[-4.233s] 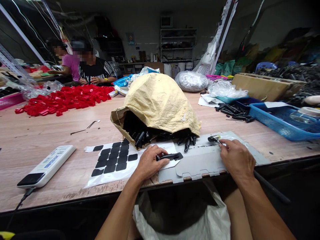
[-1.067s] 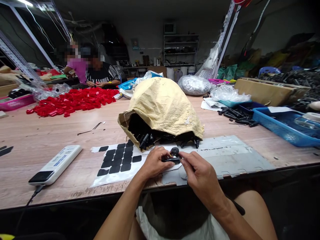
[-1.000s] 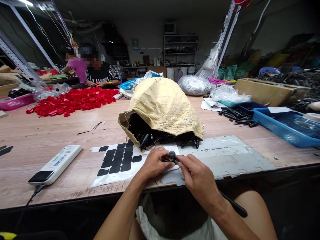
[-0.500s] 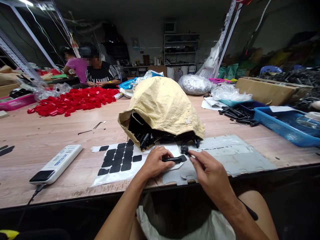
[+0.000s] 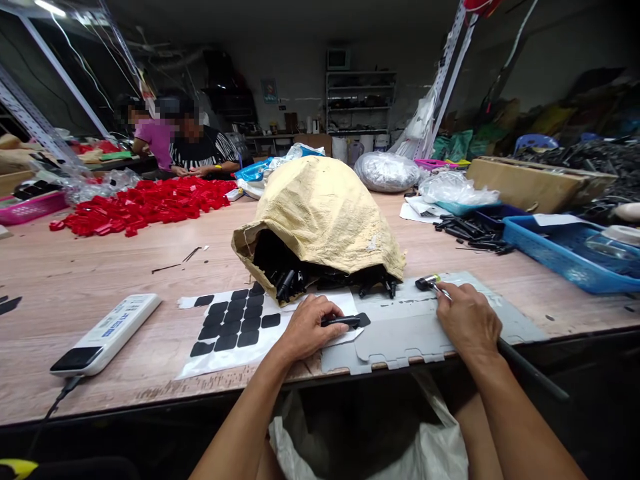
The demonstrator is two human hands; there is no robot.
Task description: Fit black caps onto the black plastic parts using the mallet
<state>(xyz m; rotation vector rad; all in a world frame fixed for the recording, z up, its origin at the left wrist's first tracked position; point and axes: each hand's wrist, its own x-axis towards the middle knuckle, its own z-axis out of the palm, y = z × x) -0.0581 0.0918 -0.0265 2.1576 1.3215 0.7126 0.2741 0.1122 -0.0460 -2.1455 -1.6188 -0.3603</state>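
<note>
My left hand (image 5: pixel 313 328) rests on the table edge, its fingers closed around a small black tubular part (image 5: pixel 345 321). One end of that part lies over a black rounded patch (image 5: pixel 364 320). A hammer is in my right hand (image 5: pixel 469 320), off to the right. Its dark head (image 5: pixel 426 283), with a yellow-green end, is low over the grey board (image 5: pixel 400 340), and I cannot tell whether they touch. The dark handle (image 5: pixel 535 370) sticks out behind my wrist. Left of my left hand lies a white sheet (image 5: pixel 200 357) with rows of black rounded-square patches (image 5: pixel 230 327).
A tan sack (image 5: pixel 320 213) spills black parts (image 5: pixel 287 283) just beyond my hands. At left are a white power bank (image 5: pixel 107 333) and a heap of red pieces (image 5: pixel 150 203). A blue basket (image 5: pixel 560 257) stands right. Two people sit across the table.
My right hand has moved right with the hammer, away from the black tubular part. My left hand keeps its hold on the part. The view has shifted slightly.
</note>
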